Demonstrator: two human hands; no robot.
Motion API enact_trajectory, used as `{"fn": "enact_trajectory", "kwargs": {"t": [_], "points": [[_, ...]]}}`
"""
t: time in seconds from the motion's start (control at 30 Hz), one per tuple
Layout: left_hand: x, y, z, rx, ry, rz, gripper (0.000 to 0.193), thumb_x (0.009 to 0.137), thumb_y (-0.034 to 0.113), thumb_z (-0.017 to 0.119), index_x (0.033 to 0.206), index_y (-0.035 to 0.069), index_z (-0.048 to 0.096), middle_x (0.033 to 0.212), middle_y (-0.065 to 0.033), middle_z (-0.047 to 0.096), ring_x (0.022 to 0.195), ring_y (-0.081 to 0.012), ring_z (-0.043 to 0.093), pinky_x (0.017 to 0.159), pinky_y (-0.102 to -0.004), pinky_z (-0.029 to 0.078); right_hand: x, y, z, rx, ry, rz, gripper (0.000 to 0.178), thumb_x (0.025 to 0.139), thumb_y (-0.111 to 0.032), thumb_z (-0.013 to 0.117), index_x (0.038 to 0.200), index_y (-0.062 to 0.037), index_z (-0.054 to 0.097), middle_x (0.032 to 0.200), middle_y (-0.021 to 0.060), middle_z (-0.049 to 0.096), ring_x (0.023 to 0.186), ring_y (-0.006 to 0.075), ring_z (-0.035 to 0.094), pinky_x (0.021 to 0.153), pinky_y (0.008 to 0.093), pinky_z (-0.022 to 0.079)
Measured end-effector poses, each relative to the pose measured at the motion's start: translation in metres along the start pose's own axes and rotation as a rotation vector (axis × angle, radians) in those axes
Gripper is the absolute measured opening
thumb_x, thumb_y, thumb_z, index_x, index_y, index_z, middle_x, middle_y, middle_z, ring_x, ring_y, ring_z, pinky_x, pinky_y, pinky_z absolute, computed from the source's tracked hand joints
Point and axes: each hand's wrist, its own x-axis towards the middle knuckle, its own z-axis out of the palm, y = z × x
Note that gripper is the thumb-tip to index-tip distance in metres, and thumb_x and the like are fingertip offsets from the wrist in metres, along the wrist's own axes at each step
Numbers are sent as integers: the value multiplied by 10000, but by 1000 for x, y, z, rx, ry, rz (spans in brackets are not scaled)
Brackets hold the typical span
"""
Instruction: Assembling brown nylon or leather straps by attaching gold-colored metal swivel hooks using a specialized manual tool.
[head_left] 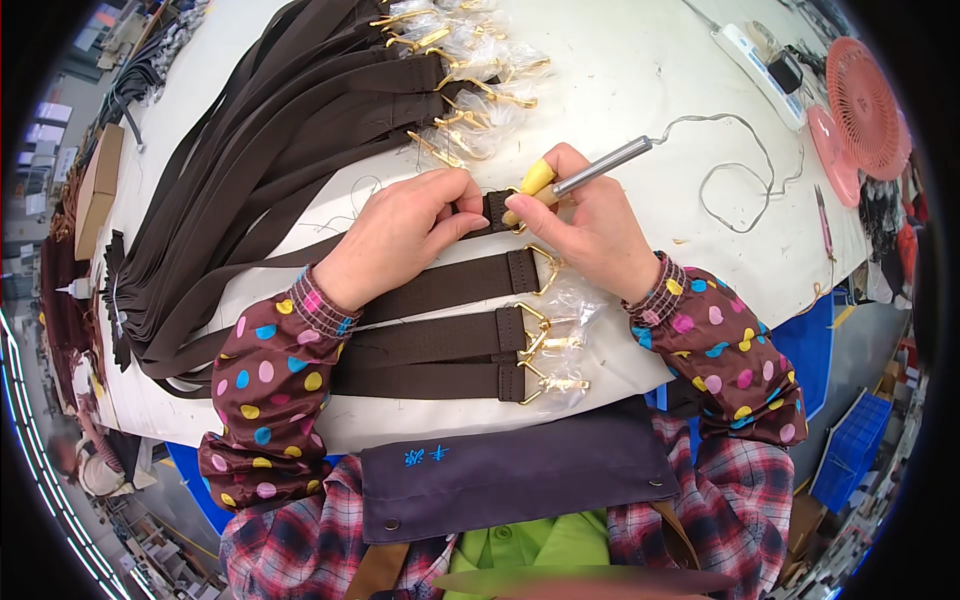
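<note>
My left hand (405, 230) pinches the stitched end of a dark brown webbing strap (497, 212) near the table's middle. In my right hand (600, 225) is a corded pen-shaped tool (605, 165) with a silver barrel, slanting down to the left toward that strap end. A yellow finger cover (538, 177) sits on one of my right fingers. What the tool's tip touches is hidden by my fingers. Nearer to me lie several similar straps (450, 287) with folded, stitched ends. Their gold metal clasps (545, 270) stick out to the right, some wrapped in clear plastic (570, 325).
A thick bundle of brown straps (290, 120) curves across the left, with plastic-wrapped gold hooks (465, 120) at its far end. The tool's thin cord (745, 165) loops over the white table (640, 90). At right are a power strip (760, 75), a pink fan (862, 100) and small snips (825, 222).
</note>
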Motion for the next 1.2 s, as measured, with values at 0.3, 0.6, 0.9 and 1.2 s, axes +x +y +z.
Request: {"fn": "enact_trajectory", "kwargs": {"t": [0.3, 0.6, 0.9, 1.2], "points": [[1, 1, -1, 10, -11, -18, 132, 843, 78, 662, 860, 17, 546, 743, -85, 589, 642, -192, 561, 588, -297, 442, 1, 0, 0, -28, -3, -7, 312, 847, -232, 699, 863, -17, 475, 689, 100, 578, 599, 186, 574, 543, 307, 453], [5, 8, -4, -31, -15, -116, 141, 860, 121, 648, 926, 44, 550, 809, -99, 613, 716, -254, 600, 633, -347, 469, 0, -2, 1, 40, 72, -4, 273, 868, -217, 676, 872, -22, 485, 689, 86, 602, 579, 155, 587, 527, 284, 459], [25, -1, -16, 130, -236, 158, 110, 837, 128, 647, 905, 79, 577, 862, -61, 569, 809, -261, 591, 700, -353, 473, -1, -8, -1, 50, 43, 52, 246, 874, -208, 658, 873, -34, 484, 683, 61, 611, 580, 123, 585, 520, 264, 453], [27, -5, -14, 99, -223, 203, 96, 859, 178, 628, 893, 100, 583, 864, -48, 583, 825, -252, 606, 694, -359, 476, -1, -8, -2, 31, 24, 63, 245, 869, -207, 663, 875, -32, 492, 672, 64, 604, 564, 123, 571, 516, 261, 444]]}}
